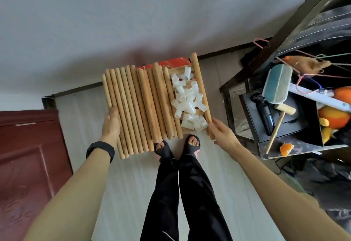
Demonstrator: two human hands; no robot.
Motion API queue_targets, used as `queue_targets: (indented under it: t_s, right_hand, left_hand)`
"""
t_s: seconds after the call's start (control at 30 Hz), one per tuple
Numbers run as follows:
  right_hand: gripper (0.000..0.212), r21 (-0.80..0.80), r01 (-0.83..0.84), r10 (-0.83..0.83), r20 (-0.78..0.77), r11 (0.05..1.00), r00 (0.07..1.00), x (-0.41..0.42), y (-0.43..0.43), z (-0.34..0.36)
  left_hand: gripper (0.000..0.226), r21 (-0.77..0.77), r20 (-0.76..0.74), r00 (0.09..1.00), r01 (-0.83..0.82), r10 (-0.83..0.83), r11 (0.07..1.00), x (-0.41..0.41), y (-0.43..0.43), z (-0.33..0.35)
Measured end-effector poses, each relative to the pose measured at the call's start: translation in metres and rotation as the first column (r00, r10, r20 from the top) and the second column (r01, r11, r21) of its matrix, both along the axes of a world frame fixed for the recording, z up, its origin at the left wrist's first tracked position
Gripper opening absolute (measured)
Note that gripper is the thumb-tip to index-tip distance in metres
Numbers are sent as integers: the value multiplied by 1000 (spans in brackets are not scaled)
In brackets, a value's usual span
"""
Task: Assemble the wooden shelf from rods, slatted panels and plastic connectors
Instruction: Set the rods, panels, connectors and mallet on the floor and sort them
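Pale floor (pixel 123 183) and white wall (pixel 114 22) lie behind a carried load of shelf parts.
Left hand (pixel 111 125) grips the slatted panel (pixel 201 92) at its left edge, right hand (pixel 222 132) clasps its right rail; rods (pixel 144 104) cover its left and middle, white connectors (pixel 188 104) pile along its right edge.

Soft, even daylight fills an indoor scene, moderately bright, with no hard shadows and no visible source. The pale wall (pixel 95 22) shades to a faint dark smudge just above the rods (pixel 140 108). White connectors (pixel 188 104) are the brightest spot and lose some detail. The dark rack (pixel 296 37) on the right is murky, with pale streaks of reflected light near the top corner. The whole picture is slightly soft and smeared. Wide-angle distortion makes the door (pixel 24 155) and rack lean, and the forearms (pixel 76 193) swell toward the bottom corners.
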State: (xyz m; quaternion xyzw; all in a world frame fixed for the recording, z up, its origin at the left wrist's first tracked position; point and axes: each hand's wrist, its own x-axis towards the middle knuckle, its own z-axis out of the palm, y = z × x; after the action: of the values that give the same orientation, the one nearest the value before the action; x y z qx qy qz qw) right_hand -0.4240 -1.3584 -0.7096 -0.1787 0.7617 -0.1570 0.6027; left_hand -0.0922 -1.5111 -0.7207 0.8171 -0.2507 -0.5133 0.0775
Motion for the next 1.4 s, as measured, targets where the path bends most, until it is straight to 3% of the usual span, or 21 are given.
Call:
queue_targets:
  t_s: [0.1, 0.17, 0.3, 0.4, 0.57, 0.67, 0.77, 0.83, 0.9, 0.97, 1.03, 1.13, 1.2, 1.4]
  right_hand:
    - [45, -3, -15, 15, 32, 1000, 999, 1, 2, -2]
    - [42, -28, -7, 9, 68, 1000, 998, -1, 2, -2]
    - [27, -55, 3, 3, 108, 999, 994, -7, 9, 1]
    - [24, -38, 11, -7, 119, 999, 993, -11, 27, 4]
    - [22, -15, 117, -115, 98, 993, 989, -23, 45, 2]
    - [23, -6, 97, -96, 102, 995, 990, -28, 44, 5]
    - [24, 17, 72, -73, 74, 997, 995, -30, 41, 7]
    - [34, 46, 76, -77, 25, 996, 997, -30, 40, 9]
    - [42, 45, 128, -122, -113, 991, 986, -31, 39, 13]
    - [40, -23, 252, -246, -322, 967, 914, -38, 40, 18]
    - [35, -108, 356, -360, -506, 928, 784, -50, 44, 22]
    - [35, -129, 457, -412, -685, 880, 601, -77, 56, 19]
    - [39, -49, 500, -373, -730, 864, 573, -93, 64, 13]
    - [41, 354, 378, -121, -573, 856, 811, -115, 79, -10]
  left_hand:
    - [64, 40, -212, 967, -136, 141, 990, 6, -6, -3]
    - [65, 37, -253, 951, -176, 180, 984, 4, -7, -4]
    - [78, -45, -185, 976, -125, 115, 991, -4, -5, -1]
    - [70, -88, -134, 991, -25, 13, 996, -17, -12, 2]
    - [66, -48, -185, 971, 144, -150, 988, -43, -22, -1]
    - [69, -43, -192, 958, 210, -215, 977, -47, -22, 1]
    - [60, -120, 8, 942, 333, -334, 935, -55, -17, 7]
    - [58, -176, 250, 867, 479, -432, 860, -67, -10, 18]
    - [62, -188, 475, 669, 712, -571, 677, -84, -2, 31]
    - [66, -169, 553, 444, 888, -705, 427, -102, 5, 36]
    - [72, -120, 513, 310, 949, -801, 291, -119, 14, 33]
    - [83, -39, 466, 268, 958, -843, 283, -131, 27, 22]
    - [88, 4, 523, 211, 968, -826, 250, -132, 31, 18]
    - [91, 4, 513, 188, 975, -838, 222, -128, 30, 19]
